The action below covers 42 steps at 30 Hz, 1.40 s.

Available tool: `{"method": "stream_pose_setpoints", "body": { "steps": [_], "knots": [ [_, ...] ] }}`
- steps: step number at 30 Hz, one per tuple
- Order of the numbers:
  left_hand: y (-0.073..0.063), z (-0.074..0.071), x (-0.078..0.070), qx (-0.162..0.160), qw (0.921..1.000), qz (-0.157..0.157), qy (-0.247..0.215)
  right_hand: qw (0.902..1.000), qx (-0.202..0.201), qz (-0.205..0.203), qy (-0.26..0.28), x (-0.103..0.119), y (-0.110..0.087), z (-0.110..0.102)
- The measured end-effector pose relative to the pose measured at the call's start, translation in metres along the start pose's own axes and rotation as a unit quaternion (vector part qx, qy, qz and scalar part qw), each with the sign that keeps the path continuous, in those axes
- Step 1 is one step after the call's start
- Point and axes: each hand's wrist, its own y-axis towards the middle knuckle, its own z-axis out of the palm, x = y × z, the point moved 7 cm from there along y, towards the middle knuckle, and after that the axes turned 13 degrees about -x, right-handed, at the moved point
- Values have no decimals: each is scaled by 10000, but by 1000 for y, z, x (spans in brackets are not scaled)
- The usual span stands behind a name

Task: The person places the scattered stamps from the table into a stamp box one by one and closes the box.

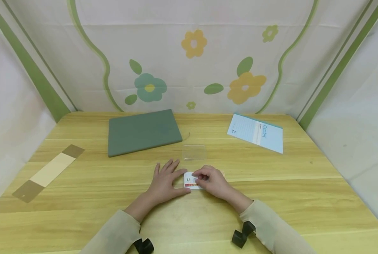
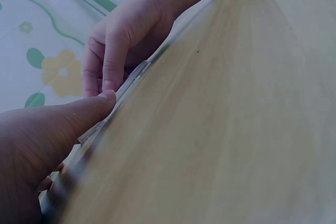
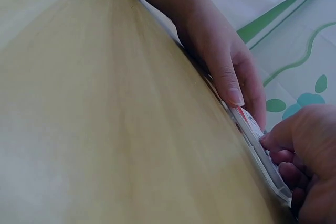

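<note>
Wooden table [image 1: 189, 222]; left hand [image 1: 164, 184], fingers spread, touching printed card [image 1: 190, 180]; right hand [image 1: 213, 181], fingers curled over card, grip indeterminable

Yellow wood-grain worktop [image 1: 189, 222]

On it lie a green rectangular notebook [image 1: 144, 133], a pale-blue "Gambit" pad [image 1: 256, 133], a transparent plastic rectangle [image 1: 194, 152], a cream strip with brown ends [image 1: 53, 169] and a clear case [image 3: 265, 169] bearing a white printed card [image 1: 189, 180].
</note>
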Motion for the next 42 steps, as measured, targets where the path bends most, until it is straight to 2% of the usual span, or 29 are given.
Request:
{"method": "stream_pose_setpoints", "body": {
  "steps": [8,11,17,20,23,29,35,42],
  "knots": [
    [0,-1,2,-54,10000,13,23,10000,9,48,-62,1,2,0],
    [-1,-1,3,-67,10000,4,35,9998,-46,130,118,2,4,-3],
    [0,-1,4,-50,10000,-52,24,9947,-285,471,867,3,13,-23],
    [0,-1,3,-44,10000,-69,18,9916,-396,769,962,-1,16,-39],
    [0,-1,2,-51,10000,-43,9,9912,-482,977,750,-9,16,-55],
    [0,-1,1,-38,10000,-2,-14,9918,-500,1115,378,-35,5,-77],
    [0,-2,0,-17,10000,-43,-28,9905,-395,1272,337,-53,-6,-78],
    [-1,0,0,38,9999,-75,-56,9907,-566,1235,-18,-62,-11,-75]
  ]
}}
